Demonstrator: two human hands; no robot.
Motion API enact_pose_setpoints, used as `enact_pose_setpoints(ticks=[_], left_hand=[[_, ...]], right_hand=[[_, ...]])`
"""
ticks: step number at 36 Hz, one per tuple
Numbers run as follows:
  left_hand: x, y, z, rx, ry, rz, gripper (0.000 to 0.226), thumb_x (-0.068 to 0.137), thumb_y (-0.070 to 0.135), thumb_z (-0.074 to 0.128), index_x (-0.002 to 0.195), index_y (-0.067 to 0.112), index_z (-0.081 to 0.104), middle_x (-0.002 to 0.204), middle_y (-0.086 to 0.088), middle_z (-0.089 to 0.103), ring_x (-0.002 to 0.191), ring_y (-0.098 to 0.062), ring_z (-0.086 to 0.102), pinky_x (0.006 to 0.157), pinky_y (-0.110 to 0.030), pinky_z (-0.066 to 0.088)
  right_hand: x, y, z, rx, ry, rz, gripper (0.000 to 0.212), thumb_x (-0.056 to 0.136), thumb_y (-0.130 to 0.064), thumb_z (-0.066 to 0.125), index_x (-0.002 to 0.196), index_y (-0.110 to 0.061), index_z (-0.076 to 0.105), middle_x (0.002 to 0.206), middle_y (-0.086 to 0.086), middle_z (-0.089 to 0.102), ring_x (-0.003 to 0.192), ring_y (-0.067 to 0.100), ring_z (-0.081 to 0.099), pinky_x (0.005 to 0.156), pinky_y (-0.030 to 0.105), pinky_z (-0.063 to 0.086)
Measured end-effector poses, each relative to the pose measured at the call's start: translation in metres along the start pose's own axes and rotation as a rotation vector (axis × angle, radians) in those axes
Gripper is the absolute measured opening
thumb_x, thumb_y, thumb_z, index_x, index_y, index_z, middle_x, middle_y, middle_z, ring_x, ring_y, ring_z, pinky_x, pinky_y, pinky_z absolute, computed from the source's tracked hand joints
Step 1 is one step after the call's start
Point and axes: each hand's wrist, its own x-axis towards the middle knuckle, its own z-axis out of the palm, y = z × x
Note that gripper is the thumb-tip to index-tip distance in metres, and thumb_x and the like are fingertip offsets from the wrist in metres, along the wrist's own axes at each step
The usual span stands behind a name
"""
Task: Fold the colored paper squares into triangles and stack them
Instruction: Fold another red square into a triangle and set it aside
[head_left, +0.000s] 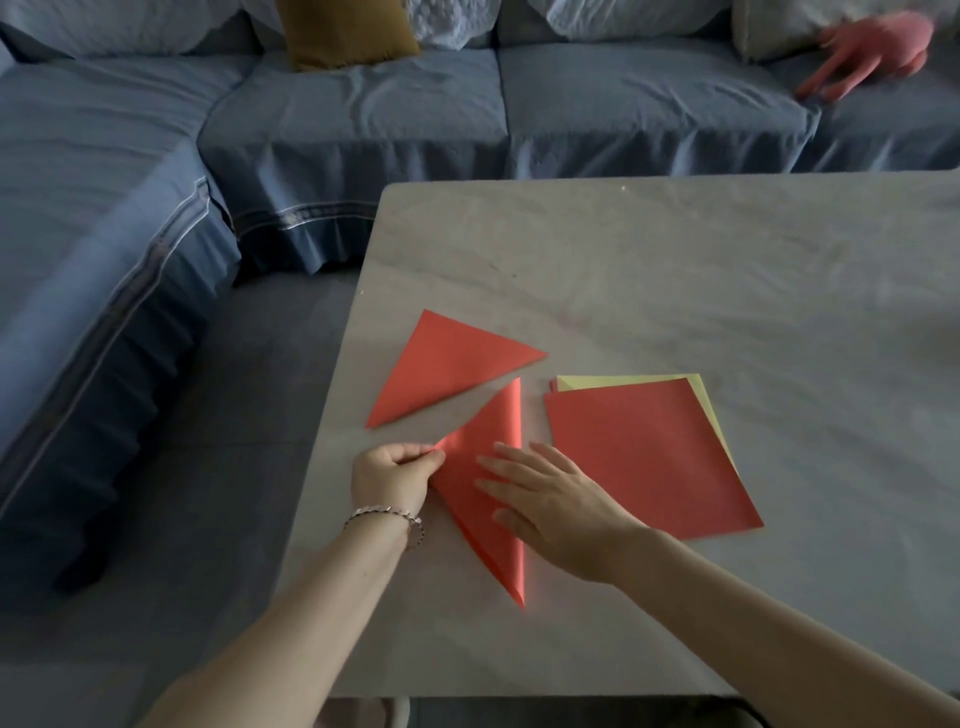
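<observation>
We have one view only, from a head-worn camera, looking forward and steeply down over the near edge of a table (675, 270), close above it. Its wide angle also takes in a sofa (363, 114) beyond, whose far corners seem blurred.

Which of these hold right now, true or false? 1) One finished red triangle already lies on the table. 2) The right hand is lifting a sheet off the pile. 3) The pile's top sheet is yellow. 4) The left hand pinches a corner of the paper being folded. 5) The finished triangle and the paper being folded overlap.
1) True: a finished red triangle lies flat on the table.
2) False: the right hand presses flat on the paper being folded, not on the pile.
3) False: the top sheet is red; a yellow sheet peeks out beneath.
4) True: the left hand pinches its left corner.
5) False: bare table shows between them.
</observation>
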Motion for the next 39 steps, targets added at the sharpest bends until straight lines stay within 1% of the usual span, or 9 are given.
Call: enact_pose_setpoints(ticks=[2, 6, 9, 11, 13, 18, 21, 26, 39], left_hand=[[0.003, -0.003, 0.0, 0.094, 0.01, 0.035, 0.007, 0.074, 0.008, 0.073, 0.08, 0.006, 0.072, 0.072, -0.003, 0.064, 0.067, -0.013, 0.059, 0.064, -0.019, 0.043], [0.006, -0.008, -0.001, 0.223, 0.008, 0.09, 0.009, 0.074, 0.011, 0.071, 0.082, 0.006, 0.073, 0.075, -0.005, 0.067, 0.073, -0.02, 0.062, 0.069, -0.022, 0.041], [0.009, -0.01, -0.001, 0.269, 0.005, 0.117, 0.01, 0.074, 0.011, 0.071, 0.083, 0.006, 0.073, 0.082, -0.01, 0.071, 0.077, -0.022, 0.065, 0.068, -0.021, 0.041], [0.011, -0.011, -0.001, 0.274, 0.007, 0.128, 0.01, 0.074, 0.01, 0.071, 0.083, 0.005, 0.073, 0.085, -0.011, 0.072, 0.081, -0.023, 0.066, 0.07, -0.022, 0.042], [0.011, -0.012, -0.001, 0.272, 0.009, 0.131, 0.01, 0.074, 0.009, 0.071, 0.082, 0.005, 0.073, 0.084, -0.011, 0.071, 0.08, -0.022, 0.065, 0.071, -0.022, 0.042], [0.013, -0.014, -0.001, 0.268, -0.006, 0.137, 0.008, 0.074, 0.009, 0.072, 0.08, 0.005, 0.072, 0.083, -0.01, 0.071, 0.079, -0.021, 0.065, 0.073, -0.023, 0.043], [0.014, -0.015, -0.002, 0.274, -0.009, 0.137, 0.007, 0.074, 0.01, 0.071, 0.08, 0.006, 0.073, 0.081, -0.01, 0.071, 0.079, -0.023, 0.066, 0.071, -0.023, 0.044], [0.013, -0.014, -0.003, 0.287, -0.019, 0.148, 0.009, 0.074, 0.009, 0.071, 0.081, 0.005, 0.073, 0.081, -0.01, 0.071, 0.075, -0.021, 0.064, 0.07, -0.023, 0.042], [0.011, -0.014, -0.003, 0.305, -0.001, 0.167, 0.013, 0.075, 0.012, 0.071, 0.086, 0.006, 0.073, 0.088, -0.009, 0.072, 0.081, -0.019, 0.064, 0.071, -0.02, 0.04]], right_hand=[[0.006, -0.001, 0.003, 0.009, -0.039, -0.041, 0.075, 0.092, -0.051, -0.004, 0.126, -0.021, 0.057, 0.136, -0.004, 0.052, 0.132, 0.015, 0.04, 0.108, 0.04, 0.015], [0.01, 0.003, 0.011, 0.044, -0.122, -0.052, 0.091, 0.075, -0.057, -0.015, 0.139, -0.023, 0.039, 0.149, -0.008, 0.032, 0.142, 0.011, 0.014, 0.109, 0.03, -0.012], [0.007, 0.004, 0.007, 0.036, -0.14, -0.015, 0.087, 0.081, -0.055, -0.014, 0.135, -0.024, 0.046, 0.144, -0.01, 0.04, 0.138, 0.007, 0.026, 0.111, 0.031, -0.005], [0.001, 0.008, 0.006, -0.048, -0.116, 0.032, 0.078, 0.094, -0.046, -0.008, 0.117, -0.027, 0.063, 0.126, -0.013, 0.058, 0.122, 0.003, 0.049, 0.108, 0.037, 0.022], [-0.005, 0.014, 0.009, -0.059, -0.112, 0.081, 0.073, 0.098, -0.039, -0.003, 0.105, -0.03, 0.069, 0.115, -0.017, 0.065, 0.111, 0.001, 0.057, 0.1, 0.036, 0.039], [-0.009, 0.021, 0.004, -0.107, -0.105, 0.169, 0.073, 0.096, -0.044, -0.005, 0.114, -0.031, 0.065, 0.121, -0.017, 0.061, 0.121, 0.007, 0.052, 0.112, 0.037, 0.02], [0.002, 0.023, 0.003, -0.081, -0.155, 0.18, 0.088, 0.075, -0.053, -0.018, 0.142, -0.026, 0.034, 0.149, -0.014, 0.028, 0.143, 0.011, 0.01, 0.112, 0.035, -0.01], [0.024, 0.025, -0.008, -0.079, -0.146, 0.282, 0.048, 0.1, -0.039, 0.016, 0.146, -0.024, 0.021, 0.154, -0.013, 0.016, 0.143, 0.011, -0.004, 0.114, 0.036, -0.006], [0.065, 0.041, -0.008, 0.002, -0.084, 0.421, 0.049, 0.1, -0.035, 0.024, 0.145, -0.016, 0.024, 0.154, -0.005, 0.019, 0.143, 0.013, 0.003, 0.115, 0.03, 0.005]])
